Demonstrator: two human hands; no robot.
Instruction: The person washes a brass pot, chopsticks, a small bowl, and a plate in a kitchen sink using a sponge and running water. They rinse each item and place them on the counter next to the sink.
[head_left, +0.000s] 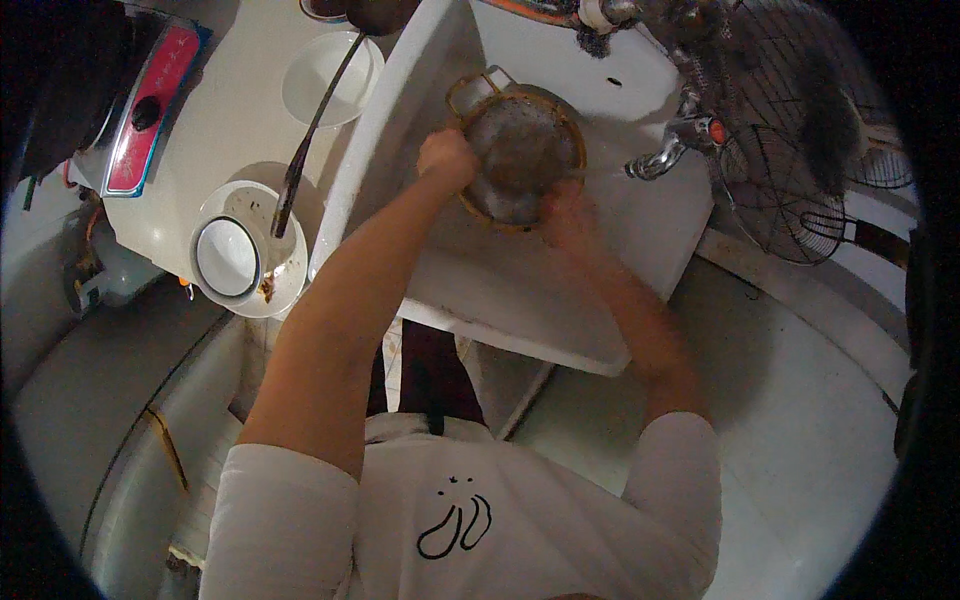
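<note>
A round metal pot (517, 150) with a yellowish rim and a loop handle (469, 90) sits in the white sink (517, 277). Its inside looks wet, with brown residue or murky water. My left hand (448, 161) grips the pot's left rim, just below the handle, its fingers curled into a fist. My right hand (568, 217), blurred, is at the lower right rim; its fingers are too indistinct to show whether they hold anything. To the right of the pot, a chrome faucet (667, 146) with a red-marked knob points its spout towards it.
Left of the sink, a counter (180, 217) bears a white bowl (300, 82), a long-handled ladle (319, 127) and stacked dirty dishes (251, 289) holding a white cup (226, 256). A red-fronted stove (154, 112) stands at far left. Wire strainers (780, 195) hang beyond the faucet.
</note>
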